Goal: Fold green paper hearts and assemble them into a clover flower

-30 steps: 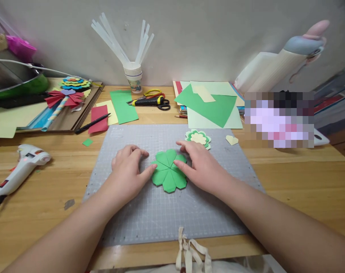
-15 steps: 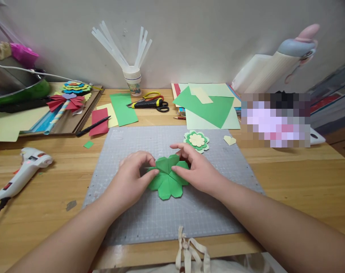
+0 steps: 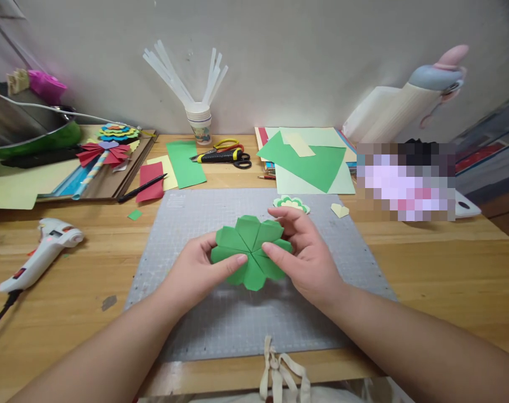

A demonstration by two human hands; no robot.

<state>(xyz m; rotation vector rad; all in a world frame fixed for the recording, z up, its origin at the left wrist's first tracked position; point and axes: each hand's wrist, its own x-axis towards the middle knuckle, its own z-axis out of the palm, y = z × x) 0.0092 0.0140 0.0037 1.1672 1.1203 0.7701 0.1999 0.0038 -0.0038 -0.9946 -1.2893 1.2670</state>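
Observation:
Between both hands is a green folded paper flower [image 3: 252, 274], its petals like hearts meeting at the centre, raised a little over the grey cutting mat [image 3: 187, 330]. My left hand [image 3: 197, 263] grips its left side, thumb on top and fingers underneath. On the right side my right hand [image 3: 307, 252] pinches it the same way, the thumb near the centre; the fingers under the paper are partly hidden. Just behind my right hand lies a layered green and cream paper flower [image 3: 291, 202], partly covered. A small cream paper heart [image 3: 340, 210] rests on the mat's far right corner.
A white glue gun [image 3: 40, 254] with a cord lies at the left. Farther back are a black pen [image 3: 143, 188], a yellow-black cutter [image 3: 220, 157], scissors [image 3: 242, 161], a cup stack [image 3: 200, 124] with white sticks, and coloured paper sheets [image 3: 308, 168]. A pixelated patch hides something at the right.
Both hands have lifted the green flower off the mat and turned it, tilting its face toward me. My right hand now covers part of the layered flower. The view has shifted slightly.

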